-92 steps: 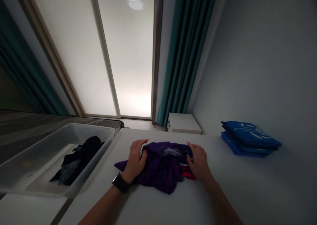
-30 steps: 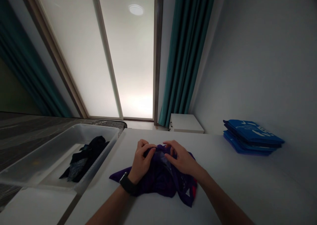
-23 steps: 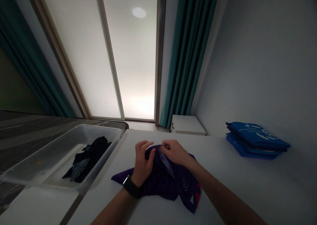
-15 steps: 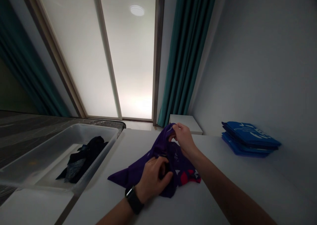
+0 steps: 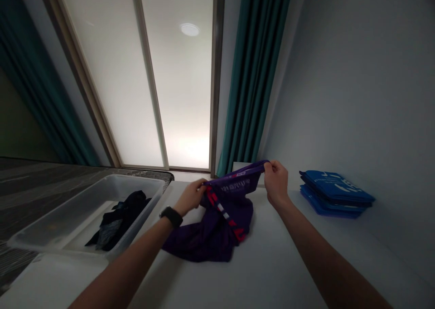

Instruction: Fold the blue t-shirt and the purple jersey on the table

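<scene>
A purple garment (image 5: 217, 232) with red and white patterning and pale lettering is stretched between both hands. My left hand (image 5: 192, 195), with a dark watch on its wrist, pinches one end of its upper edge. My right hand (image 5: 276, 180) grips the other end, a little higher and to the right. That edge is lifted and pulled taut, while the lower part lies bunched on the white table (image 5: 265, 263). The exact kind of garment cannot be made out.
On the left stands a translucent plastic bin (image 5: 44, 236) holding dark clothes (image 5: 118, 220). A stack of folded blue items (image 5: 336, 193) with white print lies on the right by the wall. Behind the table are a teal curtain (image 5: 254, 82) and frosted glass doors (image 5: 183, 96).
My hands have moved apart, the left going up and left, the right going right. The purple garment's edge, gathered before, is now spread and raised between them.
</scene>
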`<act>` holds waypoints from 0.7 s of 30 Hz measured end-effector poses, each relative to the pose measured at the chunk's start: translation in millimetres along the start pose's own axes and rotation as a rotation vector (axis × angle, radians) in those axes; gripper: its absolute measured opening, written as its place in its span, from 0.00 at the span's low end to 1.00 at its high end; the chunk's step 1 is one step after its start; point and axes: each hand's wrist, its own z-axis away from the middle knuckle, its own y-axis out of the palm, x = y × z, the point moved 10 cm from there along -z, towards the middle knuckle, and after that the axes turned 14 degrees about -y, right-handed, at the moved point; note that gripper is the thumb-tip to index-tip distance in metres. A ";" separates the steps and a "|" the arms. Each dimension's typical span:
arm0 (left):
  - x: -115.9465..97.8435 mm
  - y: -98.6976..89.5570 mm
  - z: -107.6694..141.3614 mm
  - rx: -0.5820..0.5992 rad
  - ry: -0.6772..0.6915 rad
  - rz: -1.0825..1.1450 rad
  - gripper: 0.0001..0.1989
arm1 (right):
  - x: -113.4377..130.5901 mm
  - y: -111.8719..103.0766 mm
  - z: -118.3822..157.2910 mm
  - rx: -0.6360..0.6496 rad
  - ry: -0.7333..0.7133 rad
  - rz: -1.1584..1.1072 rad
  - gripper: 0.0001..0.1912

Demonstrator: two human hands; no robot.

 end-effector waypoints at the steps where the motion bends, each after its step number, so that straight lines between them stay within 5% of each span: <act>1: -3.0 -13.6 -10.9 0.015 -0.056 0.071 0.09 | 0.6 -3.4 -3.7 0.003 -0.035 0.054 0.11; 5: -56.1 -56.6 -40.9 0.091 -0.038 0.422 0.07 | 12.5 4.9 -13.7 0.058 -0.080 -0.032 0.12; 7: -88.5 -81.4 -45.1 0.016 0.061 0.511 0.05 | 21.1 15.3 -17.6 0.101 -0.032 -0.197 0.13; 9: -110.8 -96.2 -40.6 -0.059 0.146 0.473 0.09 | 30.0 20.9 -20.0 0.130 0.015 -0.312 0.15; 11: -119.4 -86.9 -31.3 -0.026 0.189 0.217 0.15 | 36.0 19.8 -19.4 0.157 0.029 -0.322 0.15; 16: -73.6 -42.5 0.2 0.105 0.285 -0.440 0.17 | 15.1 18.1 12.7 0.458 0.129 -0.149 0.12; 18: -53.2 -42.5 7.0 0.050 0.344 -0.527 0.13 | 2.3 22.2 37.9 0.677 0.135 -0.068 0.16; 21: -36.0 -54.2 9.1 -0.057 0.385 -0.525 0.07 | -7.7 31.3 81.2 1.012 -0.010 0.091 0.10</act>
